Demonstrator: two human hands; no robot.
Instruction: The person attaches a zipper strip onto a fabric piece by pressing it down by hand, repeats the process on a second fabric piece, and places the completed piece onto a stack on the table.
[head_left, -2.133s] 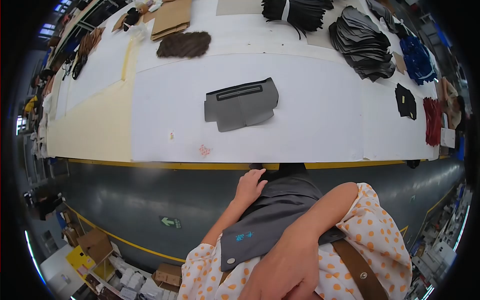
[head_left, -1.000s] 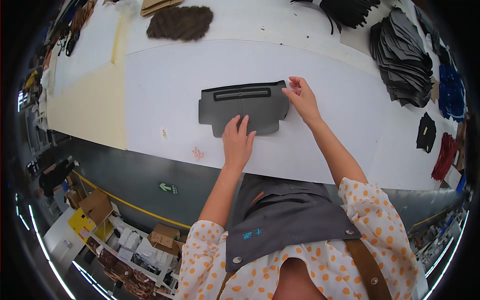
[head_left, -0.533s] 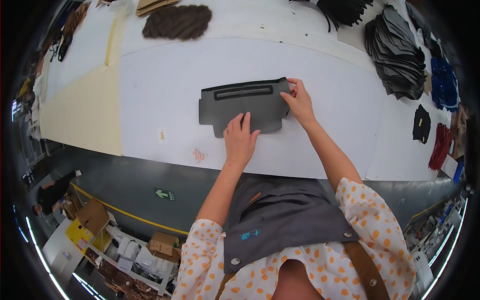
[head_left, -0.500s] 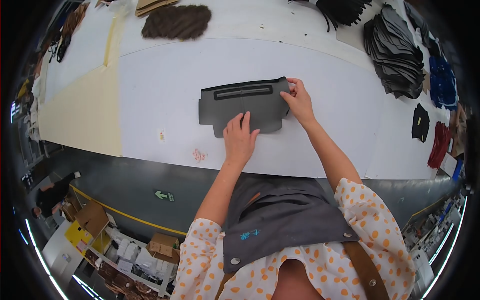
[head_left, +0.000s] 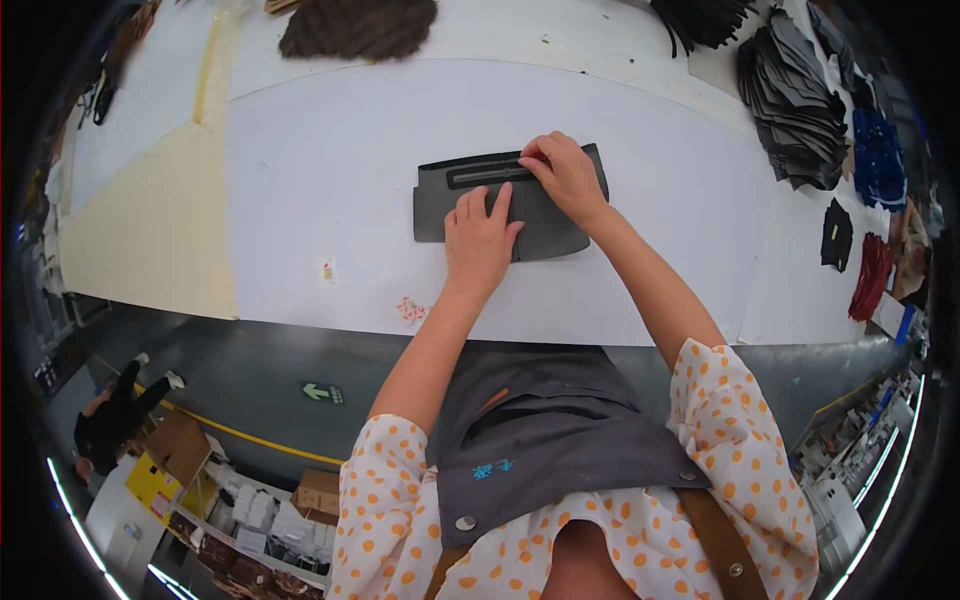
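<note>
A dark grey leather-like panel (head_left: 550, 228) lies on the white work surface in front of me, with a long black-framed slot (head_left: 470, 178) near its far edge. My left hand (head_left: 478, 242) rests on the panel below the slot, fingers apart and stretched towards it. At the slot's right end, my right hand (head_left: 566, 178) has thumb and fingertips pinched together. Whatever may be between those fingertips is too small to make out, and this hand covers part of the slot and far edge.
A brown furry piece (head_left: 358, 28) lies at the back. Stacked dark grey pieces (head_left: 795, 105), a blue bundle (head_left: 880, 160), a small black piece (head_left: 836, 236) and a red bundle (head_left: 872, 276) line the right side. Beige sheeting (head_left: 150, 225) covers the left; a person (head_left: 115, 415) is beyond.
My right hand has left the panel's right corner and moved left to the slot's right end. My left hand has shifted slightly up the panel, closer to the slot.
</note>
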